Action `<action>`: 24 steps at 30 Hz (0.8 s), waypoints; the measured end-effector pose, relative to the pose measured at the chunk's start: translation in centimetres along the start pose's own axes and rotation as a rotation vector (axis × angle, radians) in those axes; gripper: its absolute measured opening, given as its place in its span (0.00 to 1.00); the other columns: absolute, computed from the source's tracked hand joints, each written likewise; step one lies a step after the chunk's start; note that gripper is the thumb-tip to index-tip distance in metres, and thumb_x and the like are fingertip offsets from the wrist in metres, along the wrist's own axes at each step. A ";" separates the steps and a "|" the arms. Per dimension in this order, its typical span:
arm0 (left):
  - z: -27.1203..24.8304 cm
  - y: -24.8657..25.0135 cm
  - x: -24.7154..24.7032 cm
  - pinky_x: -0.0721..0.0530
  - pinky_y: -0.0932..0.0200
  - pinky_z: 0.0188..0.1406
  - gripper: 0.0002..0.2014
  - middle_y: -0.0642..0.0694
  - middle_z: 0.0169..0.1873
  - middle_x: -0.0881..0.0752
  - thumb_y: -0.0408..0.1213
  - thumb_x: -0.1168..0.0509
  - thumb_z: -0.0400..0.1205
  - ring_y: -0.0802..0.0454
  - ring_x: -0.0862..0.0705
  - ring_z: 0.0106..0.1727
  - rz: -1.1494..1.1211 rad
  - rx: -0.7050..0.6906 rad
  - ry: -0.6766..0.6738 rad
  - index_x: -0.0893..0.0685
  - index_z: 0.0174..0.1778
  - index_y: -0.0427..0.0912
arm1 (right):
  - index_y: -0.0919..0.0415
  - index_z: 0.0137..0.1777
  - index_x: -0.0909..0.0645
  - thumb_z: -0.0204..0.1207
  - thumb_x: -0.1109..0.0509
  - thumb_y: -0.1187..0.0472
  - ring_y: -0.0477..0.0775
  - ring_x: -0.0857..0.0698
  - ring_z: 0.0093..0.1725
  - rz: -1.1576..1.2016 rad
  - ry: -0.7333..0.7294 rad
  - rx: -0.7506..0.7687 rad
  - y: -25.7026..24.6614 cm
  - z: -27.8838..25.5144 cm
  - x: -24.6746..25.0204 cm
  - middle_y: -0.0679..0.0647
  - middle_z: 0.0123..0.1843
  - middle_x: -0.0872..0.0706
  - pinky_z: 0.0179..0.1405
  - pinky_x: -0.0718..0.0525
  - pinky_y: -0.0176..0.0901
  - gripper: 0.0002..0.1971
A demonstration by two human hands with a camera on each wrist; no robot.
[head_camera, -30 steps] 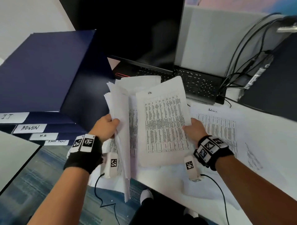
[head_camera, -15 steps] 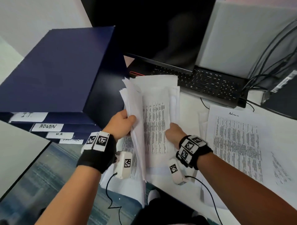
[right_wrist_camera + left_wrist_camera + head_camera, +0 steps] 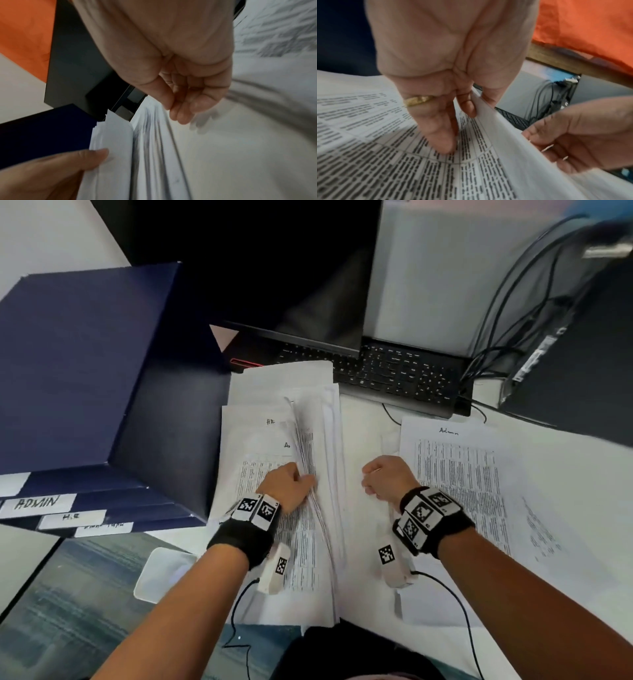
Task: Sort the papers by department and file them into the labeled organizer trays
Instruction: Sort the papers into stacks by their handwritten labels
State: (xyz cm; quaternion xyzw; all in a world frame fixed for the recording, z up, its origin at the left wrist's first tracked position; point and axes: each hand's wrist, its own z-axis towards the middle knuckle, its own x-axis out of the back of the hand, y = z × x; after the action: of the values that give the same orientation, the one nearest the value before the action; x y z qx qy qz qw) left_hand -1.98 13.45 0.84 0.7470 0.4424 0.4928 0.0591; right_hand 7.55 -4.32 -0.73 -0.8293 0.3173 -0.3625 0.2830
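A stack of printed papers [image 3: 329,419] lies on the white desk in front of me. My left hand [image 3: 291,484] grips a lifted bundle of its sheets [image 3: 305,440], thumb on one side and fingers [image 3: 443,142] underneath on a printed page. Below the bundle lies a sheet headed H.R [image 3: 260,436]. My right hand [image 3: 380,474] hovers just right of the stack with fingers loosely curled, holding nothing [image 3: 180,108]. An Admin sheet [image 3: 455,474] lies flat to its right. The navy organizer [image 3: 78,364] at the left has trays labelled ADMIN [image 3: 37,503] and H.R [image 3: 72,517].
An open laptop with its keyboard [image 3: 394,371] stands right behind the stack. Black cables [image 3: 496,337] and a dark box [image 3: 582,364] fill the back right. More loose sheets [image 3: 548,535] lie at the far right. The desk edge runs near my body.
My right hand has let go of the H.R sheet and drawn back to the right, empty. The bundle in my left hand has tipped down toward the stack.
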 end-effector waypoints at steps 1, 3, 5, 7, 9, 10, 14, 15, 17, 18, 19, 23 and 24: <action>0.1 0.4 -0.4 0.20 0.55 0.41 0.21 0.45 0.41 0.16 0.59 0.43 0.81 0.47 0.17 0.42 0.059 0.011 0.001 0.23 0.46 0.43 | 0.56 0.37 0.22 0.75 0.35 0.73 0.52 0.17 0.33 0.024 0.034 0.003 0.6 -0.1 0.9 0.58 0.39 0.14 0.26 0.24 0.37 0.12; 0.2 1.5 -1.1 0.22 0.55 0.46 0.24 0.48 0.44 0.19 0.64 0.44 0.79 0.47 0.18 0.47 0.132 0.039 -0.007 0.24 0.50 0.44 | 0.59 0.40 0.18 0.75 0.37 0.73 0.52 0.18 0.32 0.062 0.101 -0.008 1.8 -0.2 2.8 0.57 0.38 0.14 0.24 0.25 0.37 0.10; 0.4 2.9 -1.9 0.23 0.55 0.48 0.25 0.46 0.49 0.19 0.63 0.43 0.78 0.45 0.19 0.50 0.194 0.041 0.001 0.24 0.56 0.43 | 0.62 0.47 0.15 0.74 0.37 0.72 0.53 0.17 0.37 0.029 0.165 -0.015 3.0 -0.4 4.9 0.56 0.43 0.13 0.28 0.21 0.40 0.10; 0.5 4.6 -3.0 0.25 0.57 0.48 0.22 0.43 0.55 0.18 0.57 0.41 0.79 0.44 0.19 0.53 0.234 0.021 0.056 0.22 0.57 0.42 | 0.65 0.51 0.14 0.76 0.39 0.71 0.54 0.17 0.40 -0.026 0.210 -0.029 4.4 -0.7 6.9 0.58 0.48 0.12 0.38 0.16 0.43 0.12; 0.5 6.4 -4.5 0.24 0.58 0.48 0.17 0.41 0.56 0.18 0.51 0.39 0.80 0.44 0.18 0.54 0.220 -0.024 0.098 0.21 0.56 0.41 | 0.69 0.52 0.15 0.77 0.41 0.71 0.55 0.17 0.41 -0.078 0.254 -0.058 5.8 -1.1 8.9 0.62 0.50 0.12 0.43 0.16 0.45 0.13; 0.5 7.2 -5.2 0.23 0.58 0.48 0.16 0.41 0.56 0.17 0.49 0.39 0.81 0.44 0.18 0.54 0.202 -0.049 0.100 0.20 0.55 0.41 | 0.68 0.52 0.15 0.77 0.41 0.70 0.56 0.16 0.44 -0.092 0.279 -0.084 6.4 -1.3 9.7 0.61 0.51 0.12 0.45 0.14 0.46 0.13; 0.2 9.8 -8.9 0.25 0.61 0.48 0.17 0.41 0.59 0.17 0.47 0.38 0.81 0.45 0.19 0.57 0.164 -0.128 0.016 0.20 0.60 0.40 | 0.60 0.61 0.19 0.75 0.38 0.62 0.61 0.20 0.62 -0.303 0.386 -0.213 9.1 -1.9 13.3 0.59 0.62 0.16 0.65 0.22 0.53 0.15; 0.0 10.3 -9.7 0.27 0.62 0.48 0.18 0.41 0.59 0.17 0.46 0.38 0.81 0.45 0.19 0.57 0.155 -0.123 -0.016 0.22 0.63 0.40 | 0.61 0.64 0.21 0.75 0.37 0.61 0.62 0.22 0.64 -0.335 0.409 -0.243 10.0 -1.8 14.0 0.61 0.65 0.19 0.67 0.24 0.52 0.18; -0.5 11.1 -11.3 0.25 0.60 0.47 0.19 0.41 0.59 0.17 0.44 0.37 0.81 0.46 0.19 0.54 0.125 -0.101 -0.058 0.24 0.64 0.38 | 0.64 0.69 0.29 0.73 0.33 0.62 0.65 0.23 0.65 -0.205 0.421 -0.298 11.5 -2.0 15.0 0.65 0.68 0.25 0.66 0.23 0.54 0.24; -0.7 11.4 -11.9 0.24 0.59 0.48 0.20 0.41 0.59 0.17 0.42 0.36 0.80 0.46 0.19 0.54 0.103 -0.088 -0.065 0.25 0.65 0.37 | 0.64 0.71 0.33 0.72 0.32 0.64 0.66 0.21 0.63 -0.099 0.424 -0.309 12.3 -2.1 15.4 0.65 0.68 0.26 0.64 0.20 0.55 0.27; -0.8 11.6 -12.5 0.22 0.59 0.50 0.22 0.41 0.60 0.18 0.41 0.34 0.79 0.46 0.18 0.56 0.084 -0.076 -0.063 0.27 0.67 0.37 | 0.65 0.71 0.34 0.71 0.31 0.66 0.65 0.19 0.61 -0.011 0.417 -0.304 13.1 -2.0 15.7 0.63 0.65 0.25 0.60 0.18 0.52 0.28; -0.8 11.7 -13.7 0.18 0.56 0.52 0.20 0.42 0.55 0.16 0.27 0.35 0.75 0.45 0.17 0.55 0.044 -0.041 0.054 0.26 0.64 0.39 | 0.70 0.58 0.25 0.71 0.30 0.65 0.59 0.19 0.42 0.008 0.316 -0.251 14.3 -2.2 16.9 0.60 0.46 0.19 0.46 0.18 0.48 0.17; -0.8 11.7 -14.0 0.17 0.56 0.50 0.18 0.42 0.53 0.16 0.24 0.38 0.74 0.45 0.17 0.53 0.055 -0.055 0.076 0.24 0.60 0.40 | 0.74 0.61 0.24 0.72 0.30 0.65 0.61 0.16 0.45 0.003 0.293 -0.235 14.4 -2.2 17.0 0.63 0.48 0.16 0.52 0.16 0.52 0.19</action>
State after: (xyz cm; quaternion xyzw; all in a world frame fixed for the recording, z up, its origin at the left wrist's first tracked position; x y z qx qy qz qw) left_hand 2.68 -3.89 -2.19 0.7376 0.4100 0.5343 0.0490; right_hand 10.34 -26.51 -2.37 -0.7946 0.3965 -0.4393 0.1353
